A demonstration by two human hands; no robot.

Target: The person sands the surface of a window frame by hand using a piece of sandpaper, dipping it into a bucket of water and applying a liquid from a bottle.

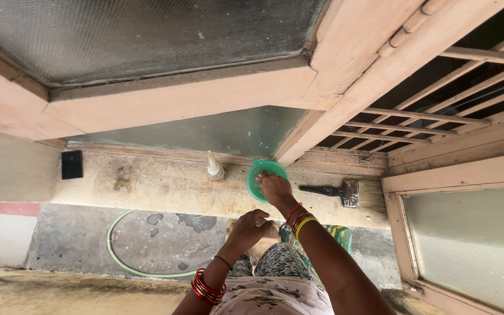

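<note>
Head view, looking steeply down at a stained concrete sill (pixel 164 186) below a pink-painted wooden window frame (pixel 217 96). The right hand (pixel 275 188) is reaching forward, palm down, and is resting on the near rim of a small round green plastic bowl (pixel 256 178) that is sitting on the sill just in front of the frame's lower corner; the fingers are curling loosely over the rim, but whether they are gripping it or only touching it I cannot tell. The left hand (pixel 247 228) is lying closer to the body, fingers bending around a small pale object (pixel 261 222); its kind is not resolving, and the hand is covering most of it. Both wrists are wearing stacks of red bangles, the right one with a yellow bangle added. A small whitish plastic bottle with a narrow neck (pixel 214 168) is standing upright on the sill just left of the bowl, apart from it. A wide flat paintbrush with a dark handle and pale bristles (pixel 351 192) is lying on the sill to the right of the bowl, well clear of the hand. A light green hose (pixel 118 256) is curving across the grey floor below the sill.
</note>
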